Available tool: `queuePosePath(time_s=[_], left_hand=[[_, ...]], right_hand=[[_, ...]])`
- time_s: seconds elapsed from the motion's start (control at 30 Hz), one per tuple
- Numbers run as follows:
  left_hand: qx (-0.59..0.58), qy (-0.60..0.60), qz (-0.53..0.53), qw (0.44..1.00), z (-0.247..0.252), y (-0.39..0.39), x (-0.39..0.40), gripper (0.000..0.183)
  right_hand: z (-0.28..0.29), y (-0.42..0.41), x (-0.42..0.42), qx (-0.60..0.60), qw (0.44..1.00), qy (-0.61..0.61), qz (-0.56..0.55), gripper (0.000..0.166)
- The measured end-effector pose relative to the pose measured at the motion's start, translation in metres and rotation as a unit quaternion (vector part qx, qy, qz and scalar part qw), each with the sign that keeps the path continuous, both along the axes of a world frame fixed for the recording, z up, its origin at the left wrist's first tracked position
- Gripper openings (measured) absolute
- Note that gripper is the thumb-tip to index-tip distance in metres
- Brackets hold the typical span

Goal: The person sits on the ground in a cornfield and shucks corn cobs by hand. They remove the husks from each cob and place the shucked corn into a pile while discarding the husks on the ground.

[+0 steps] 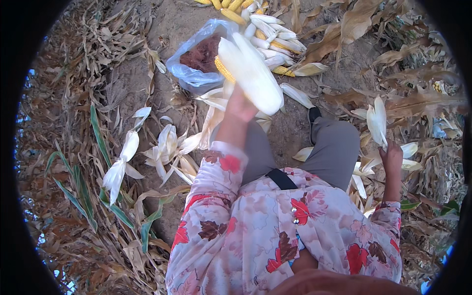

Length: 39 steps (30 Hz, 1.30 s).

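My left hand (240,104) grips the lower part of a corn ear (224,69) in front of my knee. Pale husk (256,75) covers much of this ear, while yellow kernels show along its left side. Out to the right, beside my other leg, my right hand (392,154) pinches the narrow end of a stripped corn husk (377,120). Just behind the held ear stands a blue-tinted clear plastic bag (176,62), partly overlapped by the ear. Reddish-brown corn silk (201,54) fills it.
Bare yellow cobs (232,16) and partly husked ears (280,44) are heaped beyond the bag. Loose husks (167,145) litter the soil on the left, and a white husk (123,156) lies among green leaves (79,191). Dry corn stalks and leaves (416,97) crowd both sides.
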<state>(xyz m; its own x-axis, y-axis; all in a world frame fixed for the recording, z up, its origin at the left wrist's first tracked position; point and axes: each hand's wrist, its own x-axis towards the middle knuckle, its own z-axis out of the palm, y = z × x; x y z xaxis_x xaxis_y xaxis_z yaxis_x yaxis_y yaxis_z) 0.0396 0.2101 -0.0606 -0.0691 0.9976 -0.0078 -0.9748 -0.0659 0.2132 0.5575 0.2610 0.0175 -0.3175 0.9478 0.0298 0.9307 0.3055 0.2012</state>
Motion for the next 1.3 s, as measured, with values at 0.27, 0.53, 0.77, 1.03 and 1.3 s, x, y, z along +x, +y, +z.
queuePosePath(time_s=[0.27,0.53,0.77,1.03,1.3], left_hand=[[-0.062,0.082,-0.033,0.994,-0.028,0.003,0.006,0.053],[-0.131,0.207,0.109,0.963,-0.009,0.002,0.009,0.047],[-0.279,0.089,0.114,0.949,-0.067,0.023,-0.022,0.055],[-0.256,0.035,0.163,0.952,-0.048,0.015,-0.034,0.052],[-0.381,0.026,-0.250,0.890,-0.068,0.000,0.083,0.035]], right_hand=[[0.009,-0.013,-0.164,-0.079,0.939,0.328,0.062,0.047],[-0.040,-0.008,-0.378,-0.248,0.792,0.518,0.206,0.048],[-0.020,-0.046,-0.352,-0.395,0.707,0.549,0.208,0.020],[0.011,-0.010,-0.147,0.020,0.901,0.431,-0.048,0.019],[-0.064,-0.018,-0.047,-0.028,0.974,0.201,-0.105,0.045]])
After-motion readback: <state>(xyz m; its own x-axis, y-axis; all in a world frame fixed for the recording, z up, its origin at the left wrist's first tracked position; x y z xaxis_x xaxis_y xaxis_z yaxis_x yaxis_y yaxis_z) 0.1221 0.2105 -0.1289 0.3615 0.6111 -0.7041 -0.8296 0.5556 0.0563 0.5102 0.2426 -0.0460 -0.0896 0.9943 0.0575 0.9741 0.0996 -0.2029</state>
